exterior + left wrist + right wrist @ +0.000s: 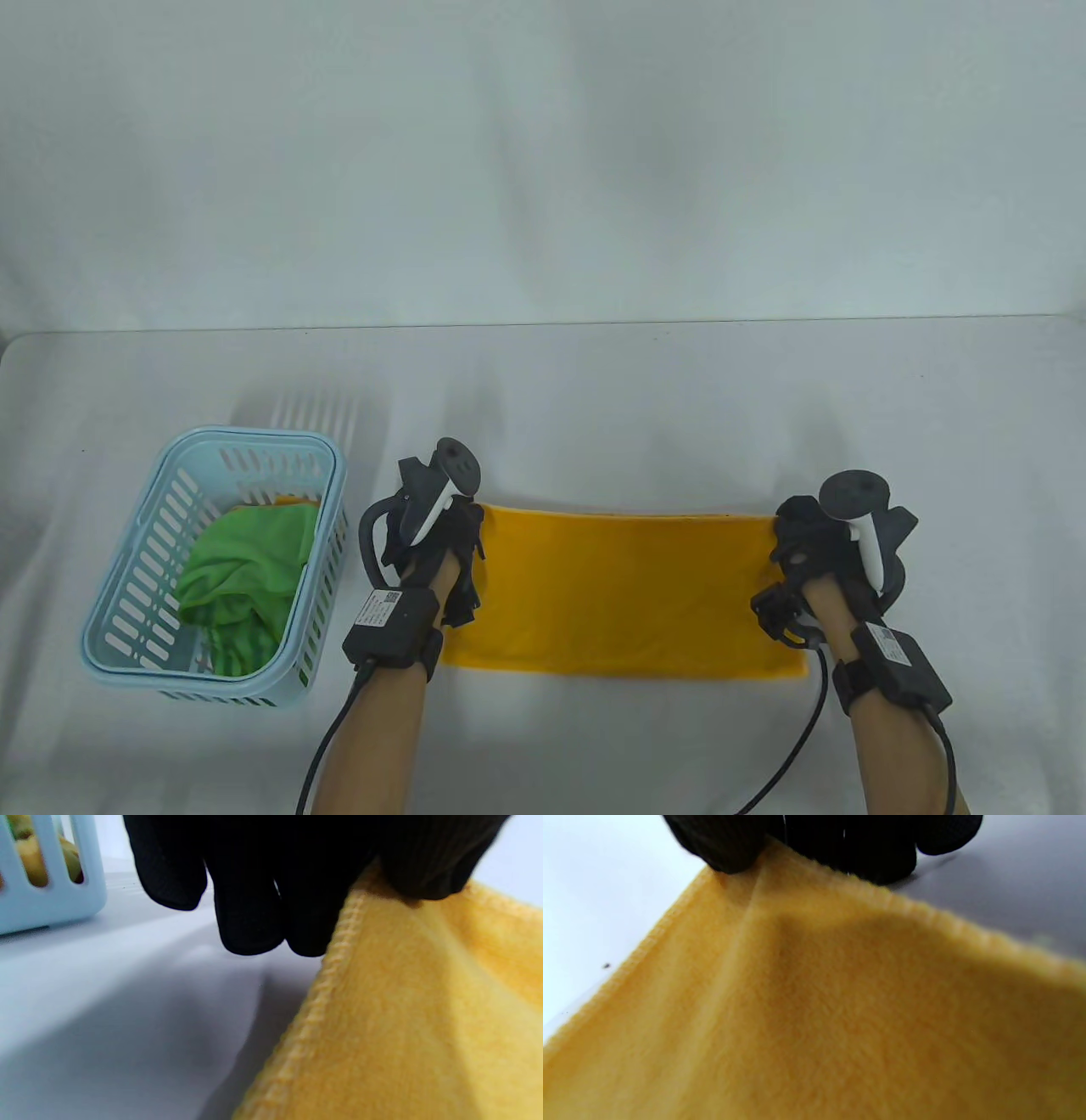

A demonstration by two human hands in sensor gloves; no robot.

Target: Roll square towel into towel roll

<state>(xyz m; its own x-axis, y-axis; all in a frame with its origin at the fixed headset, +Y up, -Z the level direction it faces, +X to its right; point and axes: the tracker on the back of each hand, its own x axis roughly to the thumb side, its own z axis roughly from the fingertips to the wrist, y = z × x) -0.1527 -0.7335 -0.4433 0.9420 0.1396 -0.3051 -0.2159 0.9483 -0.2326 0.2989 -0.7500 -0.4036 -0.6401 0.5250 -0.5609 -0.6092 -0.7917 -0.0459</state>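
Low in the table view, the yellow towel (pixel 624 590) lies folded flat across the lower middle of the table (pixel 594 399). Left hand (pixel 441 531) pinches its far-left corner, right hand (pixel 827 543) pinches the far-right one. At lower left sits a blue basket (pixel 110 628) holding a green cloth (pixel 242 564).
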